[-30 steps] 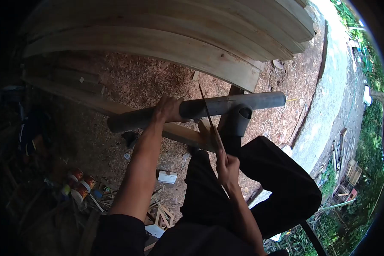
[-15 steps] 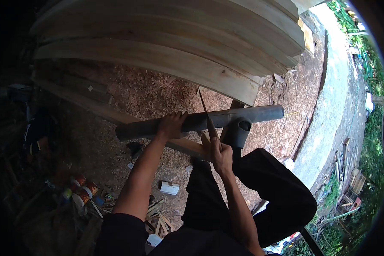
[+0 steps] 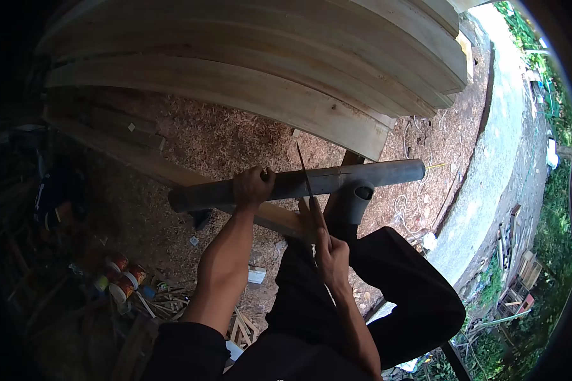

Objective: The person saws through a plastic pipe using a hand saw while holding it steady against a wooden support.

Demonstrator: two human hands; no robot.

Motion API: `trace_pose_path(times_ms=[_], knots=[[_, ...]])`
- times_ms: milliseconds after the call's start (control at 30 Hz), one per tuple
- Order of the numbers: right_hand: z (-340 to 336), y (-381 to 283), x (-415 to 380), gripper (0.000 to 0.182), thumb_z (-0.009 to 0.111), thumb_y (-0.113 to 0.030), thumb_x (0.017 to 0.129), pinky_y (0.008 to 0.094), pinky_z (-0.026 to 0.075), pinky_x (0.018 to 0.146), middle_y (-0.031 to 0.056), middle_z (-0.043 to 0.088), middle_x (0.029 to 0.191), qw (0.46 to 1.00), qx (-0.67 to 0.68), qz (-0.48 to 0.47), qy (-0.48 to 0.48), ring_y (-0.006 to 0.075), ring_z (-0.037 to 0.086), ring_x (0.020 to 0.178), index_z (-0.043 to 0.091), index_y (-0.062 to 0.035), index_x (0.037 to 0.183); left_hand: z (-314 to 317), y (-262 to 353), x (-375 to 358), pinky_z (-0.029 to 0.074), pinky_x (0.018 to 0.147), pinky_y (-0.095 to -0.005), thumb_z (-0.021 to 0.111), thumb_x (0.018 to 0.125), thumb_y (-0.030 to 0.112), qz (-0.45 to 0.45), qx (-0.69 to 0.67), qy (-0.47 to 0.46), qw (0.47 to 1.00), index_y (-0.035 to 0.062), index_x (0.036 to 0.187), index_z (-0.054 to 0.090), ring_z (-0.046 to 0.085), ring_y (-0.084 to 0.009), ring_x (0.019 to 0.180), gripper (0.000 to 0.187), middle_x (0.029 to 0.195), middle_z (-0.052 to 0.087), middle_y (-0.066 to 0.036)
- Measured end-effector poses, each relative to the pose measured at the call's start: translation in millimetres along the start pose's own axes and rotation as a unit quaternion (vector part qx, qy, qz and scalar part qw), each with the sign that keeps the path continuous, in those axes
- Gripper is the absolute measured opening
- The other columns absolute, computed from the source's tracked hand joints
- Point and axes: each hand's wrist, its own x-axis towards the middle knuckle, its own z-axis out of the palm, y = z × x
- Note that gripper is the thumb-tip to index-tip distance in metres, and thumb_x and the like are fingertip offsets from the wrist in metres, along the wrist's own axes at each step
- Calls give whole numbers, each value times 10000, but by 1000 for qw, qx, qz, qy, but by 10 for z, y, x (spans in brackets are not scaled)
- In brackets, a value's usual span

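A long dark grey pipe (image 3: 286,185) lies slantwise across a wooden beam. My left hand (image 3: 253,187) presses down on it with the fingers curled over its top, left of a handsaw (image 3: 306,175). My right hand (image 3: 332,256) is closed round the handsaw's handle. The narrow blade crosses the pipe near its middle, its tip pointing away from me. My foot in a grey slipper (image 3: 353,202) rests against the pipe, right of the blade.
Large pale planks (image 3: 235,76) are stacked beyond the pipe. Wood shavings (image 3: 216,130) cover the ground. The wooden beam (image 3: 276,218) runs under the pipe. Several cans (image 3: 122,289) and wood offcuts (image 3: 243,329) lie at lower left. A concrete strip (image 3: 489,184) runs along the right.
My right hand has drawn the handsaw back toward me across the pipe. My left hand stays on the pipe with its fingers more curled and its elbow bent further.
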Motion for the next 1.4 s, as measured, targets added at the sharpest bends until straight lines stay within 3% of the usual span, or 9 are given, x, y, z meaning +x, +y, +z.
trace_pose_path(times_ms=[267, 333, 500, 567, 800, 1000, 1167, 1333, 1400], knots=[[178, 108, 619, 580, 505, -423, 960, 298, 319, 457, -12, 452, 519, 995, -29, -90, 45, 70, 433, 511, 512, 58, 635, 2, 9, -15, 514, 605, -462, 573, 804, 298, 43, 19, 37, 998, 64, 646, 618, 642, -347, 597, 286, 653, 649, -158], [374, -84, 976, 625, 474, -468, 940, 403, 450, 568, 214, 537, 549, 987, -111, -107, 47, 174, 577, 586, 603, 125, 791, -34, 15, 10, 517, 603, -461, 572, 804, 299, 31, 17, 39, 999, 64, 646, 618, 643, -347, 598, 287, 652, 648, -158], [-22, 230, 21, 568, 524, -406, 945, 357, 362, 472, 67, 463, 502, 999, -37, -18, 4, 92, 444, 515, 560, 100, 690, -12, 16, -21, 525, 611, -457, 573, 796, 320, 1, 19, 13, 1000, 65, 675, 633, 650, -346, 613, 289, 677, 657, -157], [-188, 140, -501, 587, 493, -463, 956, 272, 270, 442, -33, 439, 516, 998, -58, 2, -1, 43, 384, 489, 512, -18, 573, 7, 10, -14, 526, 611, -458, 571, 795, 326, 3, 23, 15, 1000, 66, 682, 637, 651, -348, 618, 291, 680, 658, -160], [487, -87, 888, 593, 486, -433, 954, 382, 403, 510, 104, 444, 503, 984, -110, -132, 47, 101, 454, 561, 554, 104, 712, -42, 17, -5, 529, 629, -462, 557, 805, 330, 0, 13, 0, 1000, 60, 695, 642, 655, -367, 650, 304, 697, 662, -169], [-126, 266, -169, 556, 504, -411, 960, 302, 257, 451, -43, 415, 541, 1000, 7, -9, 13, 45, 357, 541, 557, 30, 627, -49, 38, -17, 530, 630, -462, 560, 806, 328, 6, 18, 19, 1000, 56, 694, 648, 652, -372, 644, 307, 706, 662, -178], [-51, 397, -172, 584, 500, -427, 953, 313, 274, 454, -16, 408, 524, 999, -39, -17, 30, 60, 366, 536, 523, 43, 607, -56, 68, 19, 532, 621, -459, 577, 801, 336, -6, 21, 15, 1000, 60, 681, 649, 653, -370, 640, 309, 706, 660, -184], [489, -72, 1038, 644, 487, -474, 945, 330, 351, 487, 17, 445, 531, 952, -171, -239, 91, 82, 419, 548, 550, 106, 671, -94, 16, 82, 535, 618, -446, 588, 798, 332, 17, 1, 15, 1000, 63, 693, 656, 655, -366, 643, 297, 713, 662, -186], [280, -75, 735, 639, 497, -477, 944, 327, 362, 497, 24, 455, 539, 996, -48, -54, 43, 84, 434, 559, 568, 107, 692, -82, 24, -13, 536, 618, -444, 582, 801, 320, 16, -4, 14, 1000, 58, 704, 659, 656, -364, 646, 289, 713, 661, -189]])
